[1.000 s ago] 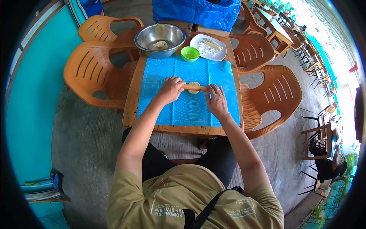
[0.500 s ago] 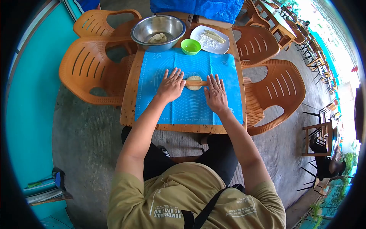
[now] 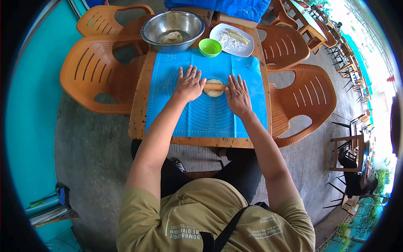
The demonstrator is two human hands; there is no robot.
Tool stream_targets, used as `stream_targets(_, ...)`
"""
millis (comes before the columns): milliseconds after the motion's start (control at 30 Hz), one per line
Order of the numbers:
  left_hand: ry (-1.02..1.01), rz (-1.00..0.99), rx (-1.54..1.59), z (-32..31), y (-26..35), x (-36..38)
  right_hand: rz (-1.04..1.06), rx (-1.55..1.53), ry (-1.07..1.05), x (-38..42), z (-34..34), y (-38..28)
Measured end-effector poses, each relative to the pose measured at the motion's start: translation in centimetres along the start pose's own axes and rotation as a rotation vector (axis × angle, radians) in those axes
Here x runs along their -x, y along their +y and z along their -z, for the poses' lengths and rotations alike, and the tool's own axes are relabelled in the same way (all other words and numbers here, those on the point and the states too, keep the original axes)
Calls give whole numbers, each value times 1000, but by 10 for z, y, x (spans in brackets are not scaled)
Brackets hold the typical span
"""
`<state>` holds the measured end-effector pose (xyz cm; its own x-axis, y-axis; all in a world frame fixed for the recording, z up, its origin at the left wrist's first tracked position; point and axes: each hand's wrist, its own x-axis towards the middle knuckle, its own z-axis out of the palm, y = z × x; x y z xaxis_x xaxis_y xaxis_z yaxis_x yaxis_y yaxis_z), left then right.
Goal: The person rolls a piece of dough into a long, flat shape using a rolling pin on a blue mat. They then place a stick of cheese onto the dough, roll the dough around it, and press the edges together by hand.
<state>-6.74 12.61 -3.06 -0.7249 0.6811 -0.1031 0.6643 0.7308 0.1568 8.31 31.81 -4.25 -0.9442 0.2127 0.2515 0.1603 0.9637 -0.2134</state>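
Note:
A small flat round of dough (image 3: 214, 92) lies on the blue silicone mat (image 3: 193, 122) printed with rings. Across the dough rests a wooden rolling pin (image 3: 215, 86). My left hand (image 3: 189, 84) lies on the pin's left end, palm down, with its fingers stretched out and pointing away from me. On the right end sits my right hand (image 3: 238, 94), also flat, fingers extended and slightly spread. Both palms hide the ends of the pin. Neither hand is wrapped around it.
Beyond the mat stand a steel bowl (image 3: 147, 35) with dough (image 3: 172, 37) inside, a green bowl (image 3: 210, 48), and a white plate (image 3: 245, 51) holding white powder and pale dough strips. Brown chairs (image 3: 94, 71) flank the wooden table (image 3: 138, 113). A person (image 3: 357, 182) sits far right.
Both hands and the rolling pin have shifted slightly away from me, so the pin lies a little nearer the far side of the dough. The whole view has tilted slightly.

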Motion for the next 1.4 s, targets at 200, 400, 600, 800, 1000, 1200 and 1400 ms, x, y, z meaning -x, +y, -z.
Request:
stream_targets(200, 102, 18, -48, -5, -1, -12, -18, 22, -11, -14, -4, 2)
stream_targets(400, 142, 36, -57, -9, -4, -27, -25, 20, 1, -25, -6, 4)
stream_targets(600, 136, 66, -25, -10, -7, -40, -49, 51, -40, -37, -5, 6)
stream_targets(800, 143, 117, 44, -10, -10, -54, -62, 99, -49, -50, -10, 9)
stream_targets(1000, 183, 165, 56, -10, -13, -69, -90, 103, -14, -63, -18, 13)
stream_targets(1200, 361, 212, 32, -9, -12, -80, -115, 110, 97, -75, -36, 20)
stream_targets(1400, 455, 214, 35, -9, -14, -85, -183, 112, 115, -86, -37, 21)
